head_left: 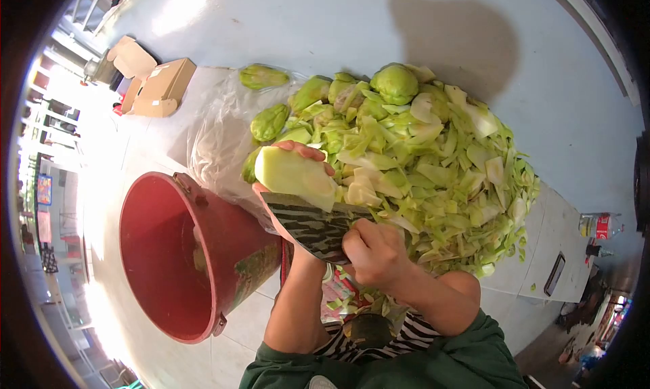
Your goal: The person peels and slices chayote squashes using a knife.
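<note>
My left hand [306, 150] is wrapped round a peeled, pale green chayote [290, 172], its fingers showing along the far side. A broad knife [311, 225] with a dark, streaked blade lies across the lower edge of the chayote, touching or very close to it. Its handle is hidden inside my right hand [378, 250], which is closed in a fist. A strip of pale flesh hangs at the chayote's right end by the blade. Just beyond both hands rises a large heap of green peelings [440, 165].
Unpeeled chayotes, one a round green chayote [395, 84], lie along the heap's far edge. A clear plastic bag [220, 152] is spread left of it. Nearer stands a red bucket [237, 236]. A cardboard box [162, 88], a phone [555, 274] and a bottle [601, 225] sit farther out.
</note>
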`<act>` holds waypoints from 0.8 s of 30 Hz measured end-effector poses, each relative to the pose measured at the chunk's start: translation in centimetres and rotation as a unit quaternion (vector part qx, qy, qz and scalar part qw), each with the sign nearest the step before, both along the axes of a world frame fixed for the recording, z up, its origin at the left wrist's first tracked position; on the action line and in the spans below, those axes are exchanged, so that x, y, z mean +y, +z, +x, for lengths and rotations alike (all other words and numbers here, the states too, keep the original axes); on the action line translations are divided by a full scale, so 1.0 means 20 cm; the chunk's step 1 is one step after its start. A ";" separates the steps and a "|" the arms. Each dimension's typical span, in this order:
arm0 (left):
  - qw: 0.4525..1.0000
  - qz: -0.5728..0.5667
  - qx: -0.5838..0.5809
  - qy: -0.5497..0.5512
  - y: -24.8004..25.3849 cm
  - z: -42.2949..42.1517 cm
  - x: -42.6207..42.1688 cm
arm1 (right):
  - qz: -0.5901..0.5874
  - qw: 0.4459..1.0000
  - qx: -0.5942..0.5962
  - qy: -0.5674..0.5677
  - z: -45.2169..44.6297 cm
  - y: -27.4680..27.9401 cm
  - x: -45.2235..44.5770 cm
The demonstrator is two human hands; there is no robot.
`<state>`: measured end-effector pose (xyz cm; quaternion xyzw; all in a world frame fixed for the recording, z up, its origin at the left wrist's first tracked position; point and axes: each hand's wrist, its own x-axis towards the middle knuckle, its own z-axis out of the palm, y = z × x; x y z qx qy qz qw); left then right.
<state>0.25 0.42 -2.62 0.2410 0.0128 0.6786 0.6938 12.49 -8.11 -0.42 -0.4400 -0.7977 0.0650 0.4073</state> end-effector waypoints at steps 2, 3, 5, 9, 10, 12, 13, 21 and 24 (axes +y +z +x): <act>0.999 -0.023 -0.017 -0.020 0.01 0.01 -0.01 | 0.002 1.000 -0.012 -0.015 0.00 -0.02 -0.01; 0.999 -0.025 -0.037 -0.028 0.01 0.03 -0.01 | 0.002 1.000 -0.012 -0.016 -0.01 -0.01 -0.01; 0.997 -0.029 -0.056 -0.036 0.00 0.04 -0.01 | -0.006 1.000 -0.007 -0.018 -0.01 0.00 -0.01; 0.996 -0.018 0.060 0.060 -0.02 0.04 0.00 | -0.019 0.999 0.005 -0.026 -0.02 0.01 -0.02; 0.996 -0.038 0.058 0.060 -0.02 0.04 0.00 | -0.029 0.999 -0.004 -0.026 -0.02 0.02 -0.02; 0.998 -0.052 0.017 0.011 -0.01 0.05 0.00 | -0.041 0.999 -0.013 -0.026 -0.02 0.02 -0.02; 0.997 -0.065 -0.024 -0.038 0.00 0.06 -0.01 | -0.043 0.998 -0.023 -0.032 -0.02 0.01 -0.03; 0.983 -0.115 0.116 0.085 0.07 0.10 -0.05 | -0.103 0.994 0.006 -0.040 -0.03 0.06 -0.03; 0.973 -0.110 0.167 0.113 0.07 0.11 -0.05 | -0.108 0.993 0.017 -0.035 -0.02 0.08 -0.03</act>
